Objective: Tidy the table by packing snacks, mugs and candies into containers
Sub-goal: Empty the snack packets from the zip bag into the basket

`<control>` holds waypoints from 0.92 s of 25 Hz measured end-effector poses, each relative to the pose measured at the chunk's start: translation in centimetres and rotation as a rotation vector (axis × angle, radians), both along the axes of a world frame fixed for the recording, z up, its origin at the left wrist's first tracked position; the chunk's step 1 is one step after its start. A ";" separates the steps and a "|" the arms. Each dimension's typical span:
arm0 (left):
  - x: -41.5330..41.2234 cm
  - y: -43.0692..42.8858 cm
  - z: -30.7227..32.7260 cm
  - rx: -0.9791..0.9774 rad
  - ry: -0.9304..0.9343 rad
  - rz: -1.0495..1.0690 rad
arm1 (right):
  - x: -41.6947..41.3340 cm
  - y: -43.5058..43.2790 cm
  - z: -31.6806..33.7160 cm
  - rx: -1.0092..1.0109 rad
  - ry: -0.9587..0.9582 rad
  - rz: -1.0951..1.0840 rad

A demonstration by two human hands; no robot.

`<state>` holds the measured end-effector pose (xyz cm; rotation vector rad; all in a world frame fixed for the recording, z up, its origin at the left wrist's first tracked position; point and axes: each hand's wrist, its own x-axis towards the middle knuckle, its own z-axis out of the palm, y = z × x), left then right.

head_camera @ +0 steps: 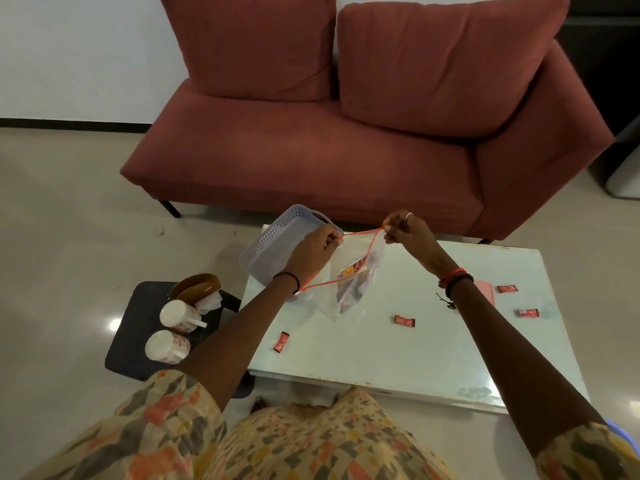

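While the left hand point(313, 245) and right hand point(403, 230) pinch the zip bag point(356, 278) mouth apart, loose candies point(404, 320) on the bench point(415, 358) need gathering next.

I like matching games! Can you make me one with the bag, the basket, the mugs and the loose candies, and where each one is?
Things:
1. bag
2. basket
3. mugs
4. loose candies

Places:
A. lying on their sides on a dark tray beside the table
B. scattered on the table top
C. held up by its red zip edge in the left hand and right hand
D. at the table's far left corner

Pairs: 1-C, 2-D, 3-A, 4-B
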<state>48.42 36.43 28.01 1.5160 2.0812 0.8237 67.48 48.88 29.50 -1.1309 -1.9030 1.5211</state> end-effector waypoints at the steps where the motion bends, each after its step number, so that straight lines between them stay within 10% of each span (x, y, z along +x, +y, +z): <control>1: 0.0 -0.3 -0.2 0.009 0.016 0.012 | -0.1 -0.2 -0.3 0.033 -0.078 0.006; 7: -1.0 -2.4 -1.6 0.030 0.061 0.001 | -2.9 -3.9 -1.2 0.474 -0.335 -0.020; 12: -2.6 -4.3 -3.0 0.011 0.131 0.005 | -8.4 -8.8 -3.7 0.411 -0.589 0.610; 17: -4.9 -6.1 -3.1 -0.062 0.123 -0.130 | -12.7 -12.2 -6.1 0.223 -0.838 0.786; 23: -7.2 -6.4 -1.3 -0.008 0.120 -0.172 | -14.6 -12.6 -9.4 0.622 -1.029 1.119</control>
